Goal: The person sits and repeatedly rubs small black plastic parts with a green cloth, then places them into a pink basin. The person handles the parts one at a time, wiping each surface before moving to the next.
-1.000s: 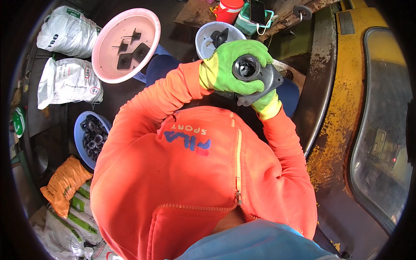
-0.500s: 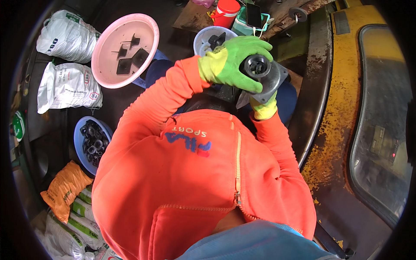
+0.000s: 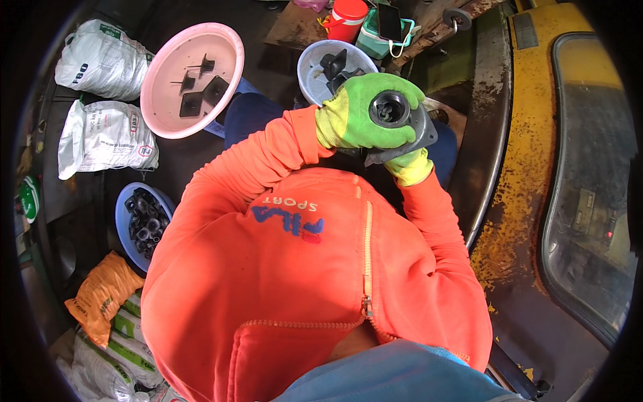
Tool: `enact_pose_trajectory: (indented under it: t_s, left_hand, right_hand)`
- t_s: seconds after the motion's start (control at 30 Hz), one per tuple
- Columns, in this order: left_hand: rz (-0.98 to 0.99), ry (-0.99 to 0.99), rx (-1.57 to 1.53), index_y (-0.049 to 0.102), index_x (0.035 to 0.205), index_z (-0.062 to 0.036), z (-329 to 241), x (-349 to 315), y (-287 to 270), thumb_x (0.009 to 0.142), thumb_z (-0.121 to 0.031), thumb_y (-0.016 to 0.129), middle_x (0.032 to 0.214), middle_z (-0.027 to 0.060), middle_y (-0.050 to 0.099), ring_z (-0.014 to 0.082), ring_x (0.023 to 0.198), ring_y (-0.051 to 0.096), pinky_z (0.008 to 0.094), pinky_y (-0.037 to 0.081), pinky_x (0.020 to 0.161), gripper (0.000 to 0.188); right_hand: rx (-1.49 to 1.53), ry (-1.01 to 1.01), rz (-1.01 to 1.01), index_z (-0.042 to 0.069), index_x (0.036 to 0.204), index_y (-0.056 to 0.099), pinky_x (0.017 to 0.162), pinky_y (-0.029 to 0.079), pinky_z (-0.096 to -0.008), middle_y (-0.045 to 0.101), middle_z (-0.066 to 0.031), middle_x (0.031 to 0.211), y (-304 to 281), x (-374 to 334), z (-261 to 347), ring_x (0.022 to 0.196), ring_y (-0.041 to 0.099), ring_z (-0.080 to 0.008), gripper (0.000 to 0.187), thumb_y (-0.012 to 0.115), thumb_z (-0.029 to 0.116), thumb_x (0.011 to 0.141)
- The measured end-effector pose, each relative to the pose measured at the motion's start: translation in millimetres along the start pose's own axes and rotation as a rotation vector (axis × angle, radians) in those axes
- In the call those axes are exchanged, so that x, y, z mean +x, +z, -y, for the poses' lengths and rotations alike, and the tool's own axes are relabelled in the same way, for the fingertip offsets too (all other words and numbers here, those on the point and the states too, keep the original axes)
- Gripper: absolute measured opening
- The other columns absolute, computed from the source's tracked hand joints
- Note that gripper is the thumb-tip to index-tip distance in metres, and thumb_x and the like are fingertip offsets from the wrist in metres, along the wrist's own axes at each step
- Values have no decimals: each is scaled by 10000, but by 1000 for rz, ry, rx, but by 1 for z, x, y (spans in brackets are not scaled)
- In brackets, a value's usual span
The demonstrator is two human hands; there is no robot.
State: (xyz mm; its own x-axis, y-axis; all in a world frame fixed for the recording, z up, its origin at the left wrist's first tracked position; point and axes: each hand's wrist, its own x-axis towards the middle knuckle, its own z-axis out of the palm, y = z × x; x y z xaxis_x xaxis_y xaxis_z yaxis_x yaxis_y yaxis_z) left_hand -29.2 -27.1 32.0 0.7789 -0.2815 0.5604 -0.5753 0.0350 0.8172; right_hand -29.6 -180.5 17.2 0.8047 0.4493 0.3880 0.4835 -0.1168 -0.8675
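Observation:
A black part (image 3: 421,127) with a flat flanged base and a round, hollow collar is held in front of my chest, its open end facing up. My left hand (image 3: 365,110), in a green and yellow glove, wraps round the collar with its fingers closed. Beneath the flange is my right hand (image 3: 410,166), gripping the part from below; only its yellow cuff and lower palm show, and the fingers are hidden. Just beyond my left hand, a white basket (image 3: 309,75) holds several black parts.
A pink basin (image 3: 155,80) with several black flanged pieces stands at the far left. Below it, a blue basin (image 3: 124,231) holds many black rings. White sacks (image 3: 107,137) and an orange sack (image 3: 100,295) line the left. On the right rises a rusty yellow machine (image 3: 522,181).
Both hands have moved slightly toward my body with the black part. The part has tilted a little, and my left hand now covers more of its flange.

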Motion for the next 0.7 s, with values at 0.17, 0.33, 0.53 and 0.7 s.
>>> enact_pose_trajectory:
  t_s: [0.17, 0.33, 0.53, 0.7]
  left_hand:
    - [275, -56, -141, 636, 973, -21, 0, 7, -18, 675, -142, 777, 1095, 142, 673, 245, 1018, 634, 359, 500, 881, 352]
    - [635, -98, -541, 654, 970, -14, 12, 11, -23, 631, -172, 807, 1085, 150, 679, 295, 1054, 623, 419, 465, 943, 404]
    - [770, 38, -446, 632, 1126, -35, 21, 38, -42, 626, -223, 804, 1290, 167, 570, 316, 1253, 487, 446, 390, 1018, 561]
    - [112, 92, 29, 598, 1155, -35, 3, 24, -23, 573, -255, 856, 1313, 192, 523, 311, 1201, 527, 397, 421, 1003, 673]
  right_hand:
    - [40, 82, 264, 39, 1208, 529, 923, 491, -340, 615, -63, 1133, -13, -2, 13, 1040, 592, -189, 764, 919, 147, 560]
    - [-348, -287, 350, 59, 1213, 571, 904, 487, -373, 612, -83, 1171, 3, -12, 9, 1081, 595, -242, 601, 799, 369, 751]
    - [-334, -119, 106, 75, 1245, 523, 929, 463, -362, 566, -92, 1215, 21, -1, 2, 1120, 563, -222, 623, 802, 225, 709]
    - [-32, 0, -138, 53, 1198, 543, 910, 464, -327, 592, -88, 1161, 5, 14, 2, 1103, 571, -225, 430, 674, 244, 836]
